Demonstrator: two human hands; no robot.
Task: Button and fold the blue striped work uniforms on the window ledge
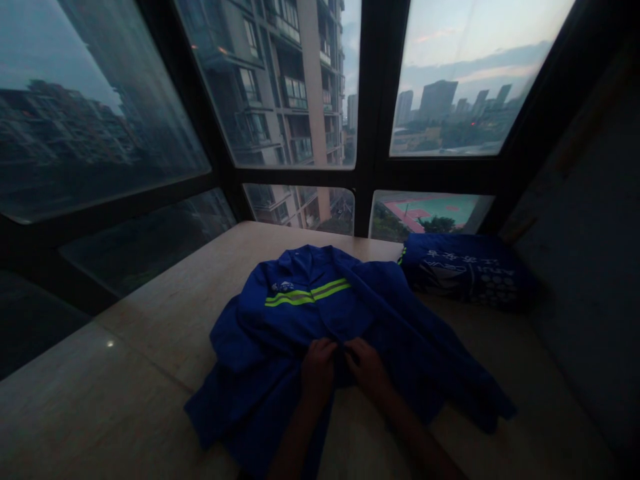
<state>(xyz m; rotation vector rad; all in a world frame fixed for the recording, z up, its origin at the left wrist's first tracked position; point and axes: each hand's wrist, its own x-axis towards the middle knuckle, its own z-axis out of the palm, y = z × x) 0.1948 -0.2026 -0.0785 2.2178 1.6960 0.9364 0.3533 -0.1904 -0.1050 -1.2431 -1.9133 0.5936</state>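
Observation:
A blue work jacket (280, 333) with yellow-green and grey stripes across the chest lies spread on a pale stone ledge (200, 293). Its collar points toward the windows and its sleeves reach out to both sides. At the front opening, below the stripes, my left hand (319, 363) pinches the jacket's edge with bent fingers. Close beside it, my right hand (367, 363) grips the other front edge, its fingers curled in. The spot between the fingertips is dark, so any button there cannot be made out. Below the hands the two front edges fall apart.
A folded blue garment (460, 270) with white printing lies at the back right, by the dark wall (590, 267). Dark-framed windows (373, 133) enclose the ledge at the back and left. Buildings and a sports court show outside. The light is dim.

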